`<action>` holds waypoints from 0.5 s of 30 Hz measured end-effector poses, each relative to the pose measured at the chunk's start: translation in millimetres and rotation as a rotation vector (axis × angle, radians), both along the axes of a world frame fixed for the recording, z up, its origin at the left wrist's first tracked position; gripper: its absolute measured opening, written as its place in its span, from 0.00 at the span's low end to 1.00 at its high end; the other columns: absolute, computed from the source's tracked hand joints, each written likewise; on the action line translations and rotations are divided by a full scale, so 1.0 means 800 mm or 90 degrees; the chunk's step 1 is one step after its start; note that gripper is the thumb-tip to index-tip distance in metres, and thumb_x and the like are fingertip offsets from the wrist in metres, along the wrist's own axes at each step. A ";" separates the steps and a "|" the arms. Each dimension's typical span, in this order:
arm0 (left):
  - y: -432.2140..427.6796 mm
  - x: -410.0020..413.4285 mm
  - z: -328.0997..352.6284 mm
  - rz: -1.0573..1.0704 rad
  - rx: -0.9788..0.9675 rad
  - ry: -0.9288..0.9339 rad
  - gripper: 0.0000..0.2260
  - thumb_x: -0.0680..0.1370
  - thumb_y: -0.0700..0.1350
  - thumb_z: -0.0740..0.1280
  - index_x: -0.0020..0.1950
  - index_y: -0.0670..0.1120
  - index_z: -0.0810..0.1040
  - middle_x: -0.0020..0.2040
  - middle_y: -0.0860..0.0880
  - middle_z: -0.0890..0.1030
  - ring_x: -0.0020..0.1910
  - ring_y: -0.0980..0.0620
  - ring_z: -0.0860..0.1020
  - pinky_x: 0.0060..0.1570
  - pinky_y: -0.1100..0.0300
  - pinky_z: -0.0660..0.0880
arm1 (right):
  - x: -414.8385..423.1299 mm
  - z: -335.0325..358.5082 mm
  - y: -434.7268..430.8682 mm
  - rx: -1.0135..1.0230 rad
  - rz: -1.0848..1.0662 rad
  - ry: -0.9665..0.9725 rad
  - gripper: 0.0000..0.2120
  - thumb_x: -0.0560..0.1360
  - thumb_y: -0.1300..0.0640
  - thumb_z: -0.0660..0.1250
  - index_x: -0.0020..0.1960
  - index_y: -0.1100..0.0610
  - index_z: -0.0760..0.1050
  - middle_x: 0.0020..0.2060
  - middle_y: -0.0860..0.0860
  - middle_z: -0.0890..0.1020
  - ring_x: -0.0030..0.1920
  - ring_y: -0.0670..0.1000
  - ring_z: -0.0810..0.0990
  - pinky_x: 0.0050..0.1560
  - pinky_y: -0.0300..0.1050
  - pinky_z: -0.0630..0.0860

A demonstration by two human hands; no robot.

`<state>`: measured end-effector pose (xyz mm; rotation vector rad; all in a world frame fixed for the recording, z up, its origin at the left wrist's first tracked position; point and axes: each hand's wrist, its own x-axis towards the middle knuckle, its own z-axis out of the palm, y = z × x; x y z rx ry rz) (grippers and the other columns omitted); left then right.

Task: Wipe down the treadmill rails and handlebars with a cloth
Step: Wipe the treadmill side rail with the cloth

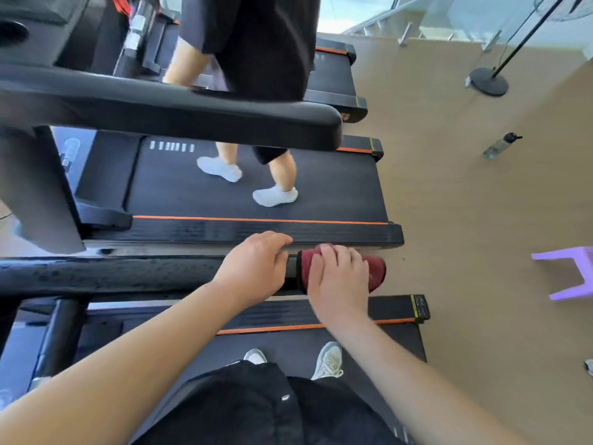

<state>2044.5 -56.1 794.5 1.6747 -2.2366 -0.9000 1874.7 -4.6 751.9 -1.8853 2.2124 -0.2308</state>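
Floor (475, 226): pale wood-look boards, running to the right of the machines up to a glass balustrade (449, 17) at the top.

Neighbouring treadmill (256, 232): black deck with orange trim lines. A second person (256, 43) in black shorts and white shoes stands on its belt. Its black handlebar (192, 114) crosses the upper left of the view.

Near treadmill (394, 345): the wearer stands on its belt, pale shoes visible below black clothing.

Handrail (112, 273): a black bar running left to right across the middle, with a speckled surface. Its free end lies to the right.

Both forearms are bare and reach forward from the lower corners.

Left hand (253, 268): palm down on top of the handrail, fingers curled over its far side and gripping it, just left of the cloth.

Right hand (340, 277): palm down over the cloth, fingers curled over it and clasping it against the bar. The two hands lie just beside each other.

Cloth (377, 271): dark red, wrapped round the free end of the handrail, showing beyond the right hand's fingers.

On the floor, well apart from the machines: a purple stool (568, 271) at the right edge, a round black stand base (489, 81) with a slanting pole, and a water bottle (500, 146) lying on its side.
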 end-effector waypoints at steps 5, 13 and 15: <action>0.016 0.044 0.004 0.057 -0.044 0.028 0.14 0.81 0.43 0.62 0.65 0.50 0.79 0.63 0.54 0.81 0.63 0.50 0.76 0.61 0.49 0.76 | -0.010 0.013 -0.015 0.008 0.135 0.065 0.21 0.82 0.42 0.49 0.59 0.46 0.78 0.54 0.47 0.81 0.58 0.57 0.78 0.61 0.56 0.71; 0.064 0.145 0.010 0.232 -0.129 0.029 0.13 0.80 0.40 0.65 0.64 0.47 0.81 0.63 0.54 0.81 0.64 0.50 0.76 0.62 0.52 0.76 | 0.125 0.025 -0.030 0.013 0.145 0.111 0.21 0.82 0.49 0.48 0.46 0.53 0.78 0.42 0.52 0.82 0.43 0.61 0.79 0.49 0.55 0.71; 0.081 0.171 0.012 0.281 -0.155 0.010 0.14 0.80 0.39 0.65 0.63 0.47 0.82 0.65 0.52 0.81 0.66 0.50 0.76 0.65 0.56 0.73 | 0.176 0.022 -0.018 -0.031 0.206 0.085 0.17 0.81 0.48 0.52 0.54 0.55 0.77 0.45 0.53 0.80 0.46 0.60 0.78 0.52 0.57 0.71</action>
